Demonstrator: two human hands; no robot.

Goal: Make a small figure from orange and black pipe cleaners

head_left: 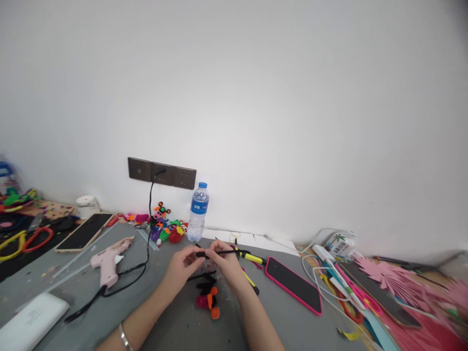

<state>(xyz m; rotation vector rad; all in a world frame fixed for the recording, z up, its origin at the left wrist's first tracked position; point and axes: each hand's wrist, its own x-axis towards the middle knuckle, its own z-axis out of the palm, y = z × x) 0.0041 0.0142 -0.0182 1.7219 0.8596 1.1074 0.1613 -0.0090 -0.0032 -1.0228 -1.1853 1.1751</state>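
Observation:
My left hand [185, 265] and my right hand [224, 261] meet above the grey mat, both pinching a black pipe cleaner [232, 251]. One end of it sticks out to the right past my right fingers. Below my hands lies a small fuzzy figure [208, 301] in magenta, orange and black. Another black pipe cleaner [199, 276] rests on the mat just under my left hand. Close to my right hand are a yellow-and-black tool [252, 258] and a second yellow-and-black piece [250, 281], partly hidden by my wrist.
A pink glue gun [108, 261] with its black cord lies left. Behind stand a water bottle [198, 214] and several fuzzy figures [171, 229]. A pink-cased phone [293, 285] is right; a white box [32, 321] sits front left. Cables and pink paper [383, 275] crowd the far right.

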